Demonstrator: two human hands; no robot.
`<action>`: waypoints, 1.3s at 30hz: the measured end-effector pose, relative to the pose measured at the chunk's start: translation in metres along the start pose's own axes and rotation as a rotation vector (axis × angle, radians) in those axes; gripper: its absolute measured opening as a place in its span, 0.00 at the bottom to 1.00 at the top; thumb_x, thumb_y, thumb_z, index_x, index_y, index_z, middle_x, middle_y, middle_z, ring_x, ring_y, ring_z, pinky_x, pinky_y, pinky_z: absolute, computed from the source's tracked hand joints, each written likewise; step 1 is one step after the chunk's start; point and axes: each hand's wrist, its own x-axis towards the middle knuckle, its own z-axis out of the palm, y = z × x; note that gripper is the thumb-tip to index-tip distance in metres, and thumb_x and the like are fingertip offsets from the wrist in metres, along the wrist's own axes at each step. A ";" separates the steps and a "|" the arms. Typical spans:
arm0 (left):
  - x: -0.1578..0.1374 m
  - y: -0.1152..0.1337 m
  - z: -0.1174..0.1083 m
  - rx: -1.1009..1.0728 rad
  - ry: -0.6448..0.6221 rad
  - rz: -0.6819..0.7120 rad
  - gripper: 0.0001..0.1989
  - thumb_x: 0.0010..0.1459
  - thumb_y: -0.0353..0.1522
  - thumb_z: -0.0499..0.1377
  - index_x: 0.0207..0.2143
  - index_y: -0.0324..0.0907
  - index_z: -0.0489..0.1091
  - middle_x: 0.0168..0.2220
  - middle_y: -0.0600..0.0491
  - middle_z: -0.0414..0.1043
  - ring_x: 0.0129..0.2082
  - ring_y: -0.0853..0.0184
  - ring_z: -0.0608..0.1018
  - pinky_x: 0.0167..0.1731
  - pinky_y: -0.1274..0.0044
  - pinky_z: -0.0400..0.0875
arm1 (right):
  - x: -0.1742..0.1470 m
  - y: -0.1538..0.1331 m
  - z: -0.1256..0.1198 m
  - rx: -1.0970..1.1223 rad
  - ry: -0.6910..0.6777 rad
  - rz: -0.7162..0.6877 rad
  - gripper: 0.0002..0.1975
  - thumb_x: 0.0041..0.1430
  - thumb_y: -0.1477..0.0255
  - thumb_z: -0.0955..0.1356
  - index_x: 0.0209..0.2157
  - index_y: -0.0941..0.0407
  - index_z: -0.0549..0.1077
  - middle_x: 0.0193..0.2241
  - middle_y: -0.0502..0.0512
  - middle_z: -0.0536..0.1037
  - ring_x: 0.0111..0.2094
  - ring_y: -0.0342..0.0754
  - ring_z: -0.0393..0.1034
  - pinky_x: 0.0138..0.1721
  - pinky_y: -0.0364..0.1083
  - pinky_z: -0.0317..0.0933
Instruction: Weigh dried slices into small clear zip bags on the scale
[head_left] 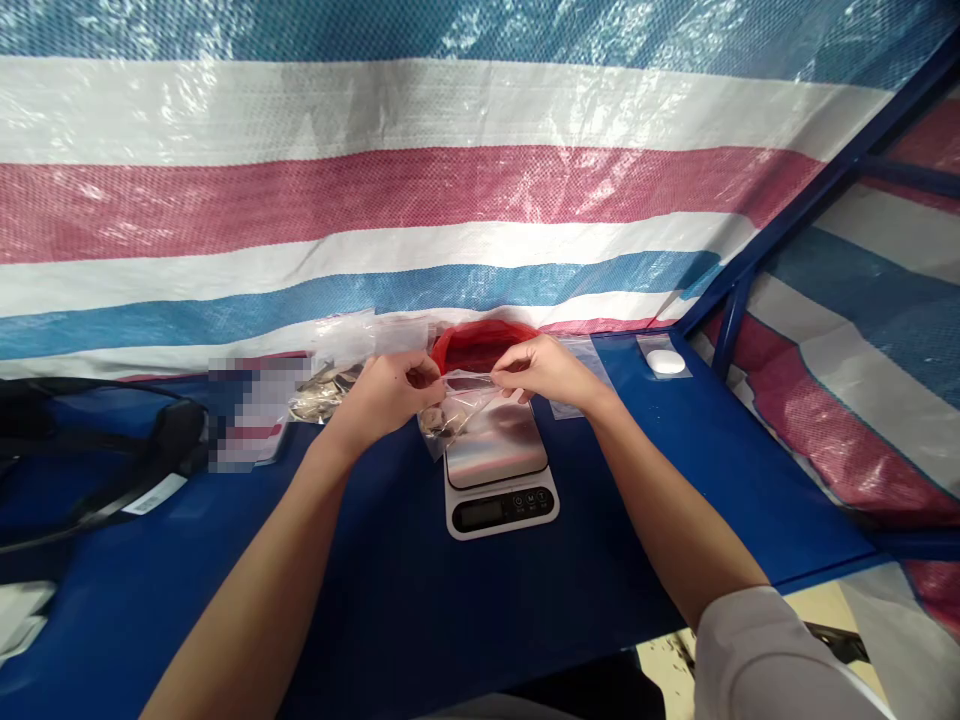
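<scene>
My left hand (397,393) and my right hand (536,368) pinch the two top corners of a small clear zip bag (457,408). Some pale brownish pieces lie in the bag's lower left part; their kind is too small to make out. The bag hangs tilted over the upper left of a white kitchen scale (499,450) with a shiny metal plate. The scale's display looks blank. Right behind the bag is an open red bag (484,345). By my left wrist lies a larger clear bag (322,385) filled with similar brownish pieces.
Flat clear bags (577,375) lie on the blue table (660,480) right of the red bag. Farther right is a white oval object (665,362). Black straps (150,450) lie at left. A striped tarp (375,190) hangs behind, beside a blue metal frame (795,200).
</scene>
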 end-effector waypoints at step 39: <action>-0.002 -0.006 0.016 -0.031 -0.209 0.084 0.27 0.53 0.48 0.67 0.50 0.43 0.75 0.39 0.51 0.79 0.35 0.61 0.78 0.35 0.72 0.72 | 0.002 -0.007 0.013 -0.110 -0.033 -0.289 0.07 0.59 0.70 0.72 0.34 0.57 0.83 0.32 0.52 0.83 0.32 0.46 0.74 0.35 0.43 0.63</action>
